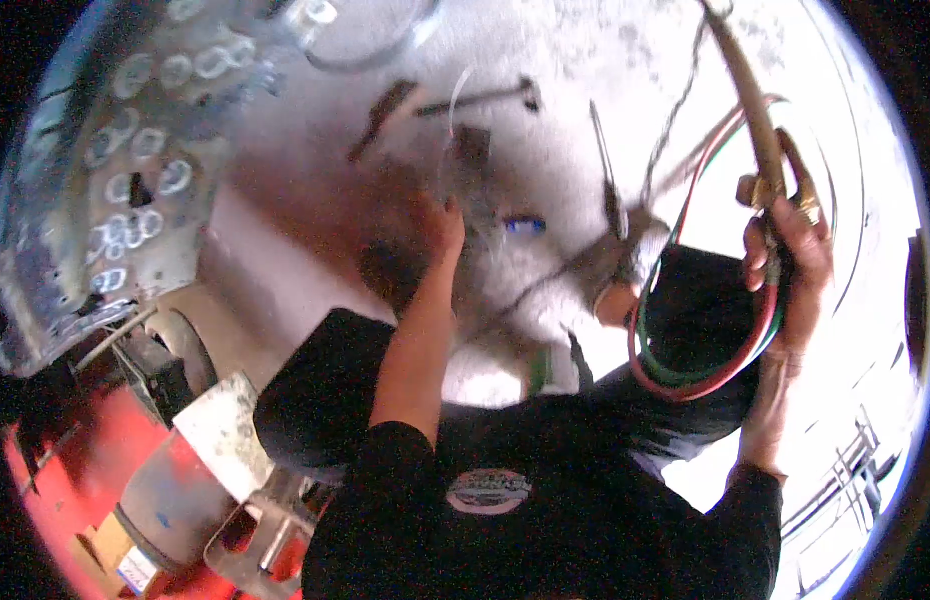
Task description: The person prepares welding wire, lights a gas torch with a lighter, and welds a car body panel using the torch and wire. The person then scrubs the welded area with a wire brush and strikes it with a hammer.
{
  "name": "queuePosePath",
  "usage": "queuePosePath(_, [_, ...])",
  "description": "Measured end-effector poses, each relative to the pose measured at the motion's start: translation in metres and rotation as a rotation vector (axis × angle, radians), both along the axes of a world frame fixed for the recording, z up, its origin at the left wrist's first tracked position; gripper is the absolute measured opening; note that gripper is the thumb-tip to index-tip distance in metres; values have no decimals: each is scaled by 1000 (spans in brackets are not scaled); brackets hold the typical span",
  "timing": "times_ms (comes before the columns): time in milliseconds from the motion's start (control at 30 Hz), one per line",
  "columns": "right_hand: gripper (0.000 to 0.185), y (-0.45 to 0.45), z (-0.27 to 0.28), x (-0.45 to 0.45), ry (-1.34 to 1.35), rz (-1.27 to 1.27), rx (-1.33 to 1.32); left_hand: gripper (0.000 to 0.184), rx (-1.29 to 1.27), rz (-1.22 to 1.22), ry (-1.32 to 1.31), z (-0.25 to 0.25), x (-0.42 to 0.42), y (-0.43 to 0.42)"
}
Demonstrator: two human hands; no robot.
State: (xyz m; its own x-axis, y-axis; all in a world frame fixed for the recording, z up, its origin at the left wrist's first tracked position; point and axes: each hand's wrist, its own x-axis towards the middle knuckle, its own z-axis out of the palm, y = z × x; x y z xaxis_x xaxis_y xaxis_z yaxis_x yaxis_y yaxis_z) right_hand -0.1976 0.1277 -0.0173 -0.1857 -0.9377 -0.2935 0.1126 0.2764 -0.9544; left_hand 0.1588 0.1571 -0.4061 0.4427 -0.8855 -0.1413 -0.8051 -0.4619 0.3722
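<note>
Clamped the right hand (797, 240) round a brass gas torch (749, 90) at its valve end, well out to the right; pointed its long axis forward and slightly left, away from the torso (545, 540); had red and green hoses (720, 382) looped by the right knee (697, 285); held the left hand (443, 228) beside a thin pale rod (451, 118); could not tell, through blur, whether closed on it; had a hammer (475, 101) lying just beyond.

Floor (575, 60) was pale grey, blotched with darker patches. White glare (835, 400) burned out the right side, where thin dark bars (865, 485) showed against it. Left side lay dimmer; I noted a red surface (95, 430) low down there.
</note>
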Motion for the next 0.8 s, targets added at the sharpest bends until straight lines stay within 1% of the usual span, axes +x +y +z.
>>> queuePosePath(67, [60,10,-5,-3,-32,-117,52,68,92,-15,-158,-37,12,8])
queuePosePath(100, [59,13,-7,-2,-77,-100,22,63,106,-21,-174,-55,18,10])
queuePosePath(133, [58,15,-8,-3,-117,-83,1,59,119,-51,-169,-71,22,13])
queuePosePath(200, [66,20,-7,-1,-99,-79,-7,50,109,-153,-136,-94,28,16])
queuePosePath(267, [62,22,-4,4,-87,-97,-3,42,21,-259,-89,-97,41,23])
queuePosePath(300, [62,24,0,4,-34,-74,18,38,-24,-212,63,-55,37,25])
queuePosePath(333, [62,23,0,1,3,-37,29,31,23,-61,331,-3,24,26])
queuePosePath(367, [64,25,10,7,52,-37,68,25,46,98,598,34,15,30])
queuePosePath(400, [66,30,16,11,-23,-21,35,23,-89,-8,465,25,22,41])
queuePosePath(433, [69,31,11,11,-57,3,-6,21,-216,-110,314,17,35,42])
queuePosePath(500, [67,32,0,7,-58,57,-101,19,23,-113,339,69,41,33])
queuePosePath(567, [66,30,0,14,-69,51,-185,18,-192,-139,366,129,31,34])
queuePosePath(600, [66,32,5,18,-75,47,-216,18,-285,-161,384,146,30,35])
queuePosePath(633, [67,36,9,19,-81,38,-248,16,-269,-210,492,144,36,29])
queuePosePath(733, [67,46,17,21,-122,16,-300,17,-408,-373,485,212,30,33])
queuePosePath(767, [67,47,17,18,-122,29,-304,19,-587,-422,474,222,29,35])
queuePosePath(800, [66,50,17,18,-133,29,-304,18,-574,-397,517,243,25,39])
